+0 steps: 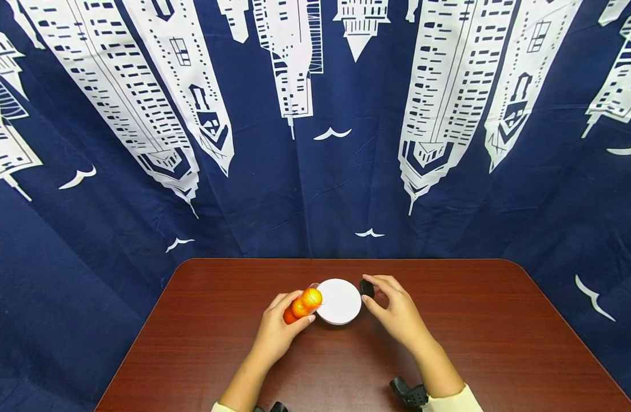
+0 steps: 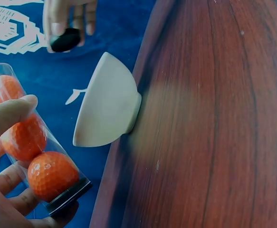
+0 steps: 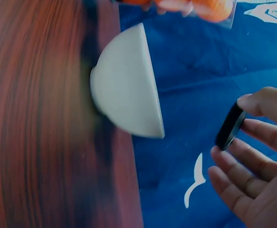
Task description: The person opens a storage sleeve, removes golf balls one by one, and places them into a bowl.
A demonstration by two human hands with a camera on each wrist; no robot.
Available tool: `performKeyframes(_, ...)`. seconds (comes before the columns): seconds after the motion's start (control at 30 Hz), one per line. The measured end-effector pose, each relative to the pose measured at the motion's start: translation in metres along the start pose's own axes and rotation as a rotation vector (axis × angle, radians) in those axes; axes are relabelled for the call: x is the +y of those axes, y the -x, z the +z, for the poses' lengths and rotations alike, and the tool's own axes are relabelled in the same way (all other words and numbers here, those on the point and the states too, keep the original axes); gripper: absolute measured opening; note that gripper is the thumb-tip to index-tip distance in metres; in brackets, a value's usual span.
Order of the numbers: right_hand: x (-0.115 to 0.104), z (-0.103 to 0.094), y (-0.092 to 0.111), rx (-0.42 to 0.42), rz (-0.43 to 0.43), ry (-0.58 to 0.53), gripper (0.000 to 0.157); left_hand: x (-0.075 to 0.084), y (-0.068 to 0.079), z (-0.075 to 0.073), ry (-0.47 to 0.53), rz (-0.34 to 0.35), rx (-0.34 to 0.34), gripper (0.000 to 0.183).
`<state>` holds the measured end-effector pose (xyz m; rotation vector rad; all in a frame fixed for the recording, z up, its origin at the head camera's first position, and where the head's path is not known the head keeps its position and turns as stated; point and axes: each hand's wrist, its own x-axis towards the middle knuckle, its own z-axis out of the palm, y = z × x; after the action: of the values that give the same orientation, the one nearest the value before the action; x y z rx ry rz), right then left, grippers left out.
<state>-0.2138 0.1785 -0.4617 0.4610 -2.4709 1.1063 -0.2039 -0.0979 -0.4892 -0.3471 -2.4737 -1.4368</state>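
My left hand [image 1: 280, 327] grips a clear tube [image 2: 57, 137] with three orange golf balls [image 2: 52, 175] stacked inside. The tube leans, its uncapped end tipped toward the bowl and its black base cap [image 2: 69, 197] low by my fingers in the left wrist view. Between my hands a white bowl [image 1: 338, 302] stands upright on the table. On its right side my right hand [image 1: 399, 312] pinches a round black cap [image 3: 231, 124] between thumb and fingers, held up off the table.
A brown wood-grain table [image 1: 217, 286] with rounded far corners lies under the hands. Behind it hangs a dark blue cloth [image 1: 274, 189] with white building and bird prints. Black straps [image 1: 409, 395] sit at the wrists.
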Motion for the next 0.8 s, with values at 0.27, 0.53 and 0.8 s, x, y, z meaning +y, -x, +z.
performKeyframes(0.27, 0.016, 0.003, 0.002, -0.077, 0.153, 0.102, 0.045, -0.003, -0.001, -0.001, -0.006, -0.003, 0.01, 0.054)
performKeyframes(0.53, 0.034, 0.008, 0.006, -0.184, 0.23, 0.219, 0.045, -0.004, -0.002, -0.001, -0.021, 0.017, 0.011, 0.051)
performKeyframes(0.8, 0.043, 0.015, 0.009, -0.241, 0.21, 0.238, 0.044, -0.004, -0.002, 0.0, -0.01, 0.009, 0.011, 0.052)
